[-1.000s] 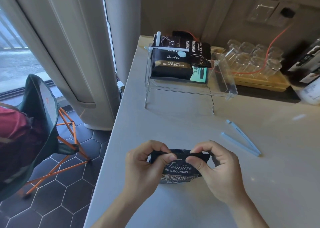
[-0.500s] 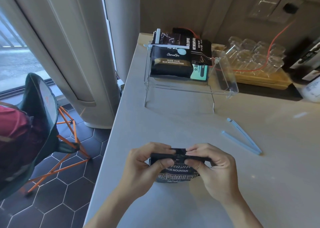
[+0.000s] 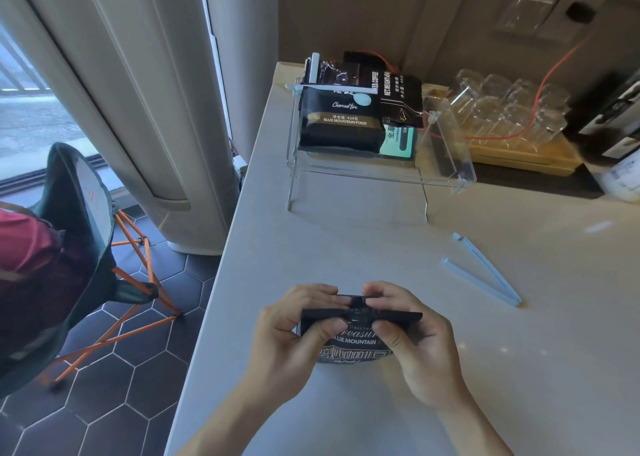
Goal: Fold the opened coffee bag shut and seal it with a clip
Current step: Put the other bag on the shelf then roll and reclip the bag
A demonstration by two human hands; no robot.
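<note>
A black coffee bag [image 3: 353,346] with white and gold lettering stands on the pale counter near its front left edge. Its top is rolled down into a flat dark band. My left hand [image 3: 291,334] pinches the left half of that band, thumb in front and fingers behind. My right hand [image 3: 415,338] pinches the right half the same way. A light blue clip [image 3: 485,270] lies open in a V on the counter, up and to the right of the bag, apart from both hands.
A clear acrylic rack [image 3: 446,144] at the back holds other dark coffee bags [image 3: 337,120], one sealed with a white clip. Upturned glasses [image 3: 502,109] sit on a yellow tray at the back right. The counter's left edge [image 3: 221,265] drops to a tiled floor with a folding chair [image 3: 86,241].
Both hands have rolled the bag's top further down, so the folded band sits lower and more of the lettering is covered. The clip has not moved.
</note>
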